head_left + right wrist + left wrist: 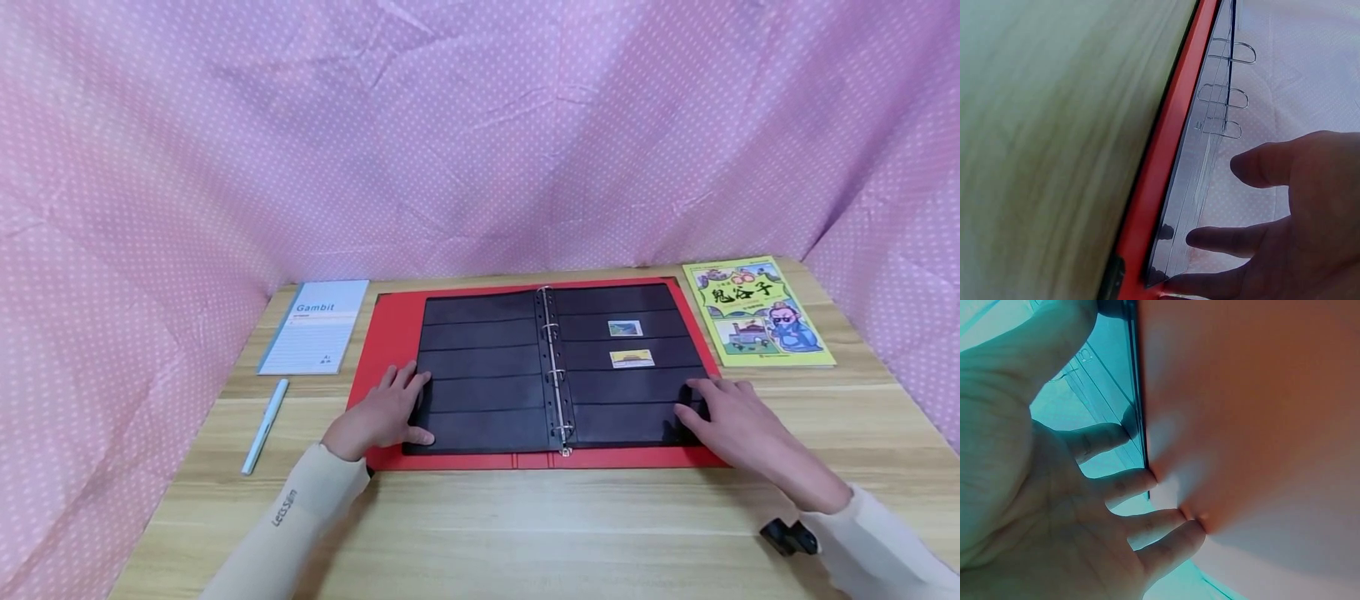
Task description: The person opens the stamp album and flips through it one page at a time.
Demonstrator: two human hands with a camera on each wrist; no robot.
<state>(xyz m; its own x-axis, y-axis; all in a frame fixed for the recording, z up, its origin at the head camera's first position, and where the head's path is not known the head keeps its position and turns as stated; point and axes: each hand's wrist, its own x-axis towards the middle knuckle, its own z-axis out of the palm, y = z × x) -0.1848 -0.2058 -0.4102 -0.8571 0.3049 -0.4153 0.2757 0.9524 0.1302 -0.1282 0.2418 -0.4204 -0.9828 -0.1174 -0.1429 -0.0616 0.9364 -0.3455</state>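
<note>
A red ring binder lies spread flat on the table, with black pocket pages on both sides of its metal rings. Two small stamps, a blue-green one and a yellow one, sit in the right page's strips. My left hand rests on the binder's left edge, fingers spread over the red cover and the black page's border. My right hand is at the right page's outer edge, its thumb and forefinger extended over the page. In the right wrist view, the right fingers are loosely straight beside the page.
A Gambit notebook lies left of the binder, with a light blue pen in front of it. A yellow-green comic book lies to the right. Pink dotted cloth hangs behind the wooden table.
</note>
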